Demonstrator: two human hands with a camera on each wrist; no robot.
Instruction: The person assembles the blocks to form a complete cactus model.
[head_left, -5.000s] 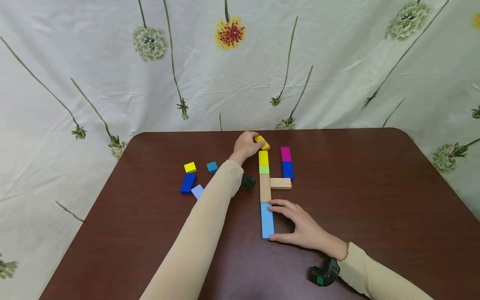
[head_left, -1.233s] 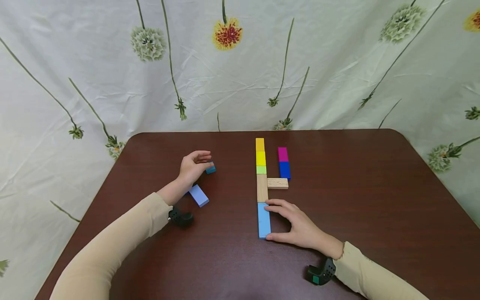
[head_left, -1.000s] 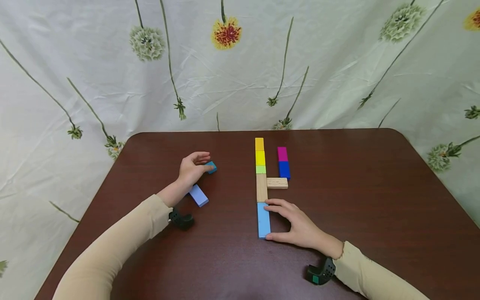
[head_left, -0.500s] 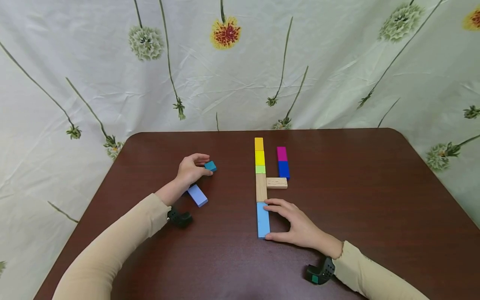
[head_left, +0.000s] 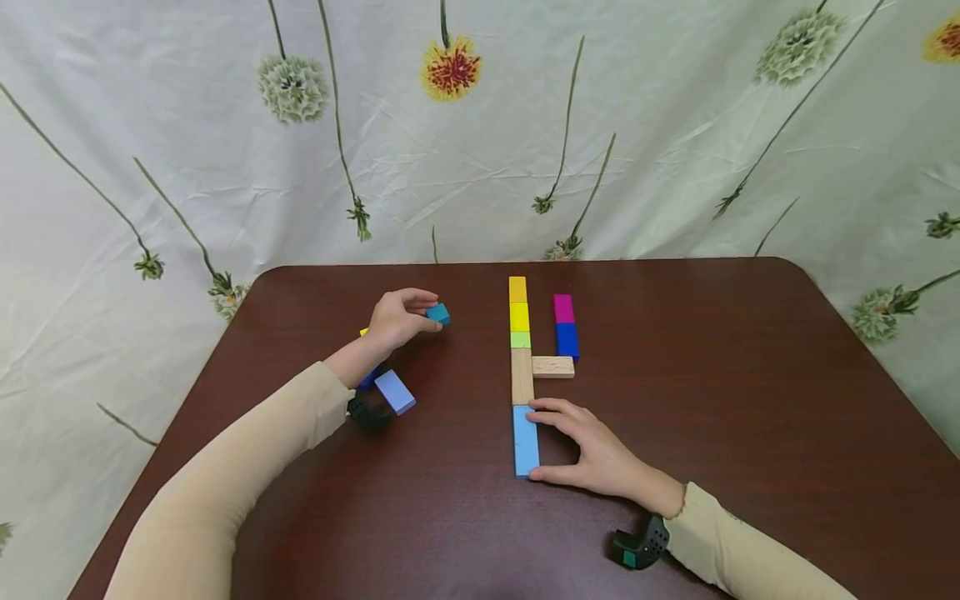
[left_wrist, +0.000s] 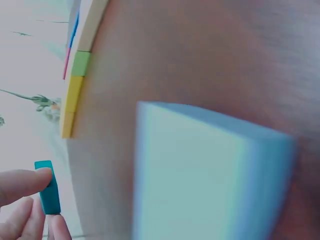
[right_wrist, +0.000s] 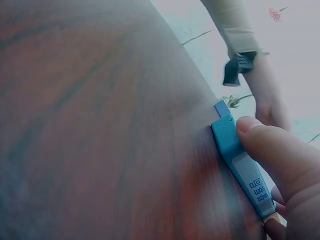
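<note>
My left hand (head_left: 397,319) pinches a small teal block (head_left: 439,313) between thumb and fingers, over the left part of the table; the left wrist view shows the same teal block (left_wrist: 49,195) in the fingertips. With thumb and fingers at its two ends, my right hand (head_left: 600,454) holds a light blue block (head_left: 527,442) flat on the table. That block is the near end of a straight row: beyond it lie a plain wood block (head_left: 522,375), a light green block (head_left: 521,340), a yellow block (head_left: 519,317) and an orange-yellow block (head_left: 517,289).
Right of the row lie another wood block (head_left: 553,367), a dark blue block (head_left: 567,340) and a magenta block (head_left: 563,308). Near my left wrist are a periwinkle block (head_left: 395,392), a partly hidden dark blue block (head_left: 368,379) and a mostly hidden yellow block (head_left: 363,332).
My left hand set the orange-yellow block at the row's far end, returned left and picked up the teal block, now moving it right and away. The right hand stays in place.
</note>
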